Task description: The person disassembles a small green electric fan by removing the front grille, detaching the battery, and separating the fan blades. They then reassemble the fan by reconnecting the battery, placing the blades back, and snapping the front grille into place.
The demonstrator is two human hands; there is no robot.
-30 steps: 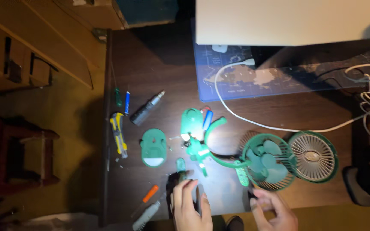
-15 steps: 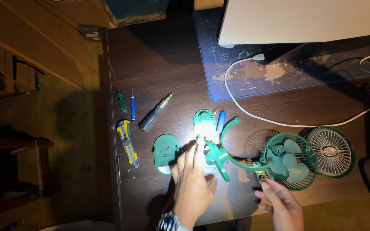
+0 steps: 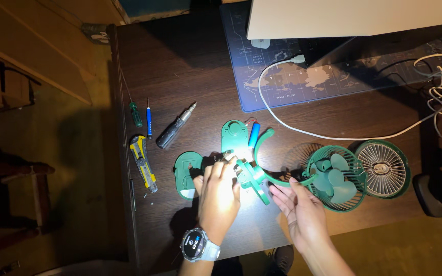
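A taken-apart green desk fan lies on the dark wooden table point(image 3: 180, 66). My left hand point(image 3: 218, 197), with a watch on the wrist, pinches a small green fan part point(image 3: 244, 174) where the curved bracket point(image 3: 262, 148) joins the stand. To its left lies a green cover point(image 3: 185, 174). Above it rests the green base shell point(image 3: 234, 135) with a blue battery cell point(image 3: 254, 134). My right hand point(image 3: 303, 209) is open, fingers spread, just below the bracket and left of the fan head point(image 3: 336, 179). The loose front grille point(image 3: 382, 168) lies at the right.
Tools lie at the left: a yellow utility knife point(image 3: 143, 162), a black driver point(image 3: 175, 129), a blue screwdriver point(image 3: 149, 122) and a green screwdriver point(image 3: 135, 113). A white cable point(image 3: 303, 128) crosses from a blue desk mat point(image 3: 333, 71). A wooden chair point(image 3: 11, 174) stands beside the table.
My left hand has moved up from the table's front edge to the green parts and closed on one. My right hand has shifted left and opened. The view has shifted too.
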